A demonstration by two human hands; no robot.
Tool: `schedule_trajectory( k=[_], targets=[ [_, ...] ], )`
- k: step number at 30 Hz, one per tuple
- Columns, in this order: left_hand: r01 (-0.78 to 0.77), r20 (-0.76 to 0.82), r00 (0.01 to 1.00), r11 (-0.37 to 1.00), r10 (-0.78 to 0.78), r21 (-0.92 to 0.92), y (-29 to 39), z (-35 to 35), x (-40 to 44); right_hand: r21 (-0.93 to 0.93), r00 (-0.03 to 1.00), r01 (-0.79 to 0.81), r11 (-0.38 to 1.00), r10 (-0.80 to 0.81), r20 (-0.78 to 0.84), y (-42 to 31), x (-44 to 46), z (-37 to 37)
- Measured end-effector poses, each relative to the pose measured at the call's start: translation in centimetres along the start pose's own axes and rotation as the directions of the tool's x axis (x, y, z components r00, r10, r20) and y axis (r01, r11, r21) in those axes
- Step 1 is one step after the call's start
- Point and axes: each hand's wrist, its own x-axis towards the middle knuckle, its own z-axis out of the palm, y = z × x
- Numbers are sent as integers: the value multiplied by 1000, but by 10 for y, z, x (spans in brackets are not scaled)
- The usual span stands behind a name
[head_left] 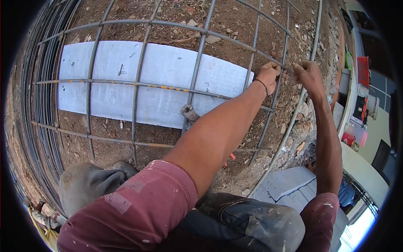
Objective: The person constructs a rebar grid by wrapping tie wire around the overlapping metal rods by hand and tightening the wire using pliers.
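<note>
A grid of steel rebar spreads in front of me above a pale flat board. My left hand is at the grid's right edge, fingers pinched beside a crossing of two bars. Just right of that crossing, my right hand is also closed, thumb against fingers. Anything thin between either hand's fingertips is too small to make out. A metal tool head that looks like pincers lies by a bar, partly under my left forearm; a red handle end shows beyond the arm.
Long rebar rods lie bundled at the left. Stony soil surrounds the board. A long pipe or bar runs along the right, with grey slabs below it. Short wire pieces lie on the board. Another person is partly visible lower left.
</note>
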Motion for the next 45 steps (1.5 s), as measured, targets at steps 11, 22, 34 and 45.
schedule_trajectory(
  k=[11,22,34,45],
  targets=[
    [23,16,1000,999,-22,-33,-2,-3,2,44,825,545,837,-545,148,-65,-261,127],
    [-13,39,999,1000,12,14,0,-5,2,-238,736,675,698,-616,279,-92,-255,97],
    [-2,21,1000,1000,2,5,2,0,-7,216,972,-234,948,231,39,53,-227,-93],
    [-18,47,999,1000,17,23,2,-4,-5,-489,902,279,826,-52,428,18,-59,-105]
  ],
)
